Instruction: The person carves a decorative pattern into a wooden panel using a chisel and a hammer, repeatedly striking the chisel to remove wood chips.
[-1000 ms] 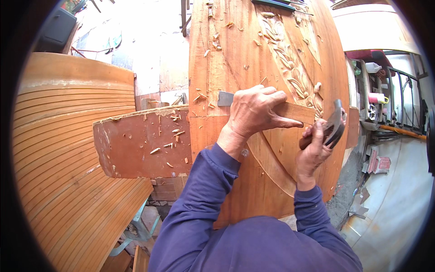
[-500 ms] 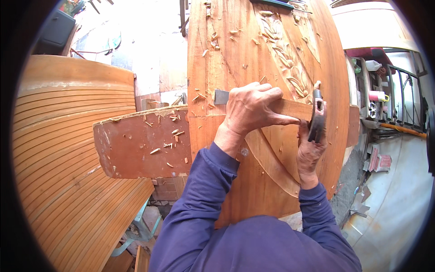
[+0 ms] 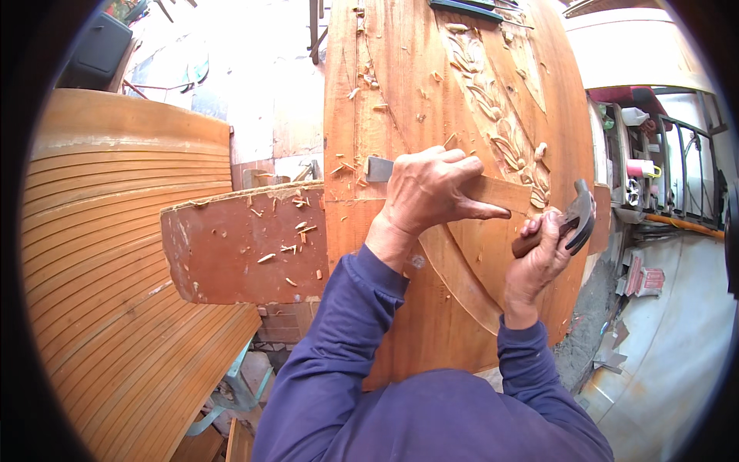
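Note:
My left hand [image 3: 431, 189] is closed around a blocky wooden tool [image 3: 499, 194] lying across the panel. A flat metal blade [image 3: 379, 169] sticks out at its left end, and my fingers hide its middle. To its right, my right hand [image 3: 539, 254] grips a hammer [image 3: 583, 222] by the wooden handle, close under its dark, curved metal head. The head is tilted to the right, apart from the wooden tool. Beneath both hands lies a large wooden panel [image 3: 392, 323] with carved leaves [image 3: 499, 127] and a smooth curved band [image 3: 459, 285].
Wood chips are scattered over the panel and a reddish-brown board [image 3: 231, 246] under it. On the left stands a slatted wooden surface [image 3: 115, 254]. A dark tray [image 3: 466, 9] lies at the panel's far end. Right of it is a shelf with a pink mug [image 3: 640, 169].
The hammer has swung away from the right end of the wooden tool, moving right and turning over in my right hand. My left hand keeps its hold in nearly the same place.

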Demonstrator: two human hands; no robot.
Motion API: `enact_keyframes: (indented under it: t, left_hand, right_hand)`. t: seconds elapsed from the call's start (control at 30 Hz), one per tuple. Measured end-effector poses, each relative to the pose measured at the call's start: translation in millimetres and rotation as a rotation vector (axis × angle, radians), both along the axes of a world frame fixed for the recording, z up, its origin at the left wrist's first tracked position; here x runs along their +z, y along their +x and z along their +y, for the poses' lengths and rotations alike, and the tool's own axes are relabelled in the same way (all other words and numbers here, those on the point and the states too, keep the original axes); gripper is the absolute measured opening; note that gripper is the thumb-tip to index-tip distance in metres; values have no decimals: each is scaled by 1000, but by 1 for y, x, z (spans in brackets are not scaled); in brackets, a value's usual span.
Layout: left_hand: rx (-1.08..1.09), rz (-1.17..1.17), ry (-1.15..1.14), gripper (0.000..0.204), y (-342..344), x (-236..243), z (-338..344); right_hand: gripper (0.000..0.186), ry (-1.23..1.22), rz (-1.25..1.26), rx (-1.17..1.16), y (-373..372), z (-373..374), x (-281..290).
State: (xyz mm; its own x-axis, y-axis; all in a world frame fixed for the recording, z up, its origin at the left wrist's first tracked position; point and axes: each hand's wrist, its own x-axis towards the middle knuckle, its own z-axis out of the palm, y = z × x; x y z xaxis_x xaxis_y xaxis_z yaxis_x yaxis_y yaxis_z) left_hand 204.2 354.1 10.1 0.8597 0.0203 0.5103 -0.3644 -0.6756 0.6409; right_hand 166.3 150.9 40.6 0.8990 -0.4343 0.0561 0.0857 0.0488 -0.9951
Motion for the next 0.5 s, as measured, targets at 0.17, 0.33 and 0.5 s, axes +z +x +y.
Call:
enact_keyframes:
  t: [0.17, 0.33, 0.5]
  left_hand:
    - [39, -19, -60, 62, 2, -5, 4]
    - [41, 8, -2, 61, 5, 0, 0]
    - [20, 7, 13, 62, 0, -9, 0]
  right_hand:
    - [30, -306, 192, 287, -6, -6, -14]
    - [64, -320, 70, 229, -7, -1, -25]
    - [50, -257, 260, 334, -7, -22, -18]
